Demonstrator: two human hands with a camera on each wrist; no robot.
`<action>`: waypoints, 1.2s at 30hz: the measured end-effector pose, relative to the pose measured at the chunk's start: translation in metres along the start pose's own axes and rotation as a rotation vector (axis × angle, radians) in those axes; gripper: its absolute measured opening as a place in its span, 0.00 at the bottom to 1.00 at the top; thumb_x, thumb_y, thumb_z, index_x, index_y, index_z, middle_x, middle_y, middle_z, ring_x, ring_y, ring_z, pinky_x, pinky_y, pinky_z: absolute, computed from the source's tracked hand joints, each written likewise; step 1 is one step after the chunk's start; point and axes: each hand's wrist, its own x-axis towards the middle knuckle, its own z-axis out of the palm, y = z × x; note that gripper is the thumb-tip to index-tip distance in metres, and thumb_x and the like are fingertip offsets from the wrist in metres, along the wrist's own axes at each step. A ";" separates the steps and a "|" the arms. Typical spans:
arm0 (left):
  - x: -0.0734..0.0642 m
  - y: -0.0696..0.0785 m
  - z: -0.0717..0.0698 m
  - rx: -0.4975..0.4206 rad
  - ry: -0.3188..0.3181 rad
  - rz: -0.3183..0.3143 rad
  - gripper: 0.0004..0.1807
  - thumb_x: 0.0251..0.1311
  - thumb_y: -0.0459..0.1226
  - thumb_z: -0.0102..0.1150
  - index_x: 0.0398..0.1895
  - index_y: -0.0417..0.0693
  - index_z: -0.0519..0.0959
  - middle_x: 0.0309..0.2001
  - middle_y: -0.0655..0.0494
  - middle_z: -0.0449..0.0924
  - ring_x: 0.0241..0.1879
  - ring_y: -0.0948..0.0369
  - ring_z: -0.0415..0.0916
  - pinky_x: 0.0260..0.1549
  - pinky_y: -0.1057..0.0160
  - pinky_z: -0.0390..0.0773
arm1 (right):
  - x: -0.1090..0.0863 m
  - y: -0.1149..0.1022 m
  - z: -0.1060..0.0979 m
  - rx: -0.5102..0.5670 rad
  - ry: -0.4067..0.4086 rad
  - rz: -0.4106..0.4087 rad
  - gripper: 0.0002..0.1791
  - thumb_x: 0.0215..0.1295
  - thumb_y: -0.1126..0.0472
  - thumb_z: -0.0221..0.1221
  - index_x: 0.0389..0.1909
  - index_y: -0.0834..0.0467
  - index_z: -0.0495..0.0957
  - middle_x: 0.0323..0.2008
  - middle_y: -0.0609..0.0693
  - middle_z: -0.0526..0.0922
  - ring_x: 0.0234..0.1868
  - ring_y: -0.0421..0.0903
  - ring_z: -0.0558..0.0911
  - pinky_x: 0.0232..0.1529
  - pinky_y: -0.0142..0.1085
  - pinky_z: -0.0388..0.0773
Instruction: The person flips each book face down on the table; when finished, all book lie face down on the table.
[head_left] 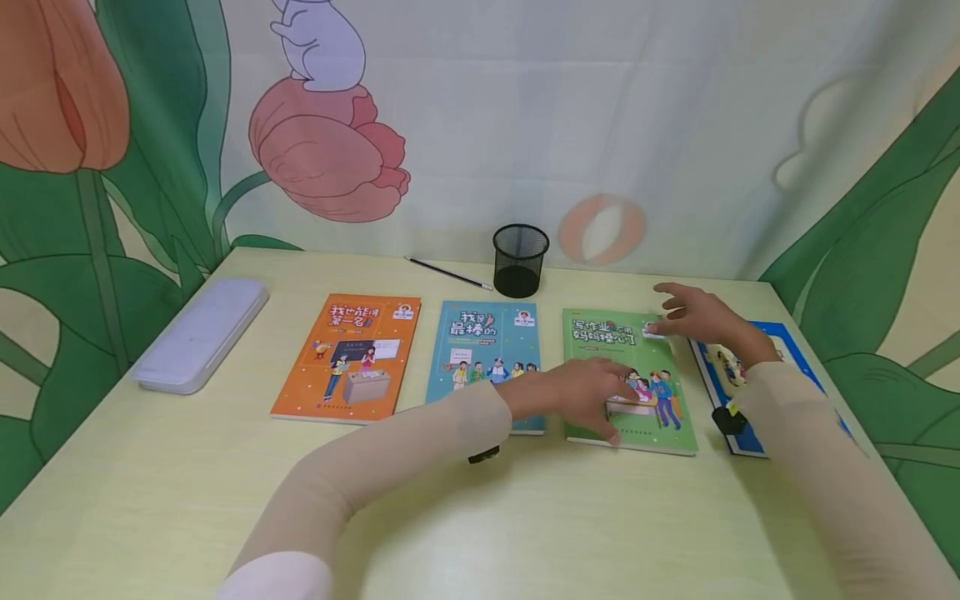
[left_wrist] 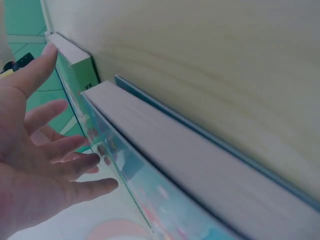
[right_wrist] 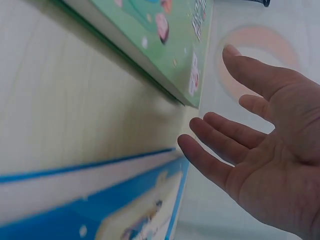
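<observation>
A green book [head_left: 630,433] lies face up on the table, right of the middle. My left hand [head_left: 588,392] reaches over its lower left part, fingers spread and thumb near the front edge; in the left wrist view the hand [left_wrist: 45,150] holds nothing. My right hand [head_left: 705,317] hovers by the green book's upper right corner, fingers loosely extended and grasping nothing. Beneath the right forearm lies a blue-bordered book [head_left: 795,346], partly hidden. Left of the green book is a teal book [head_left: 450,333], its lower part covered by my left forearm.
An orange book [head_left: 300,392] lies farther left, with a white pencil case [head_left: 202,333] at the table's left edge. At the back stand a black mesh pen holder [head_left: 519,258] and, beside it, a dark pencil [head_left: 446,272]. A printed curtain [head_left: 465,125] hangs behind the table.
</observation>
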 end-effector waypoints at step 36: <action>-0.015 -0.007 0.008 -0.105 -0.034 -0.024 0.39 0.51 0.54 0.74 0.70 0.65 0.72 0.78 0.56 0.56 0.79 0.55 0.50 0.73 0.56 0.61 | 0.022 -0.007 0.021 -0.094 -0.025 0.042 0.52 0.59 0.47 0.70 0.75 0.65 0.54 0.63 0.76 0.70 0.61 0.71 0.74 0.59 0.63 0.74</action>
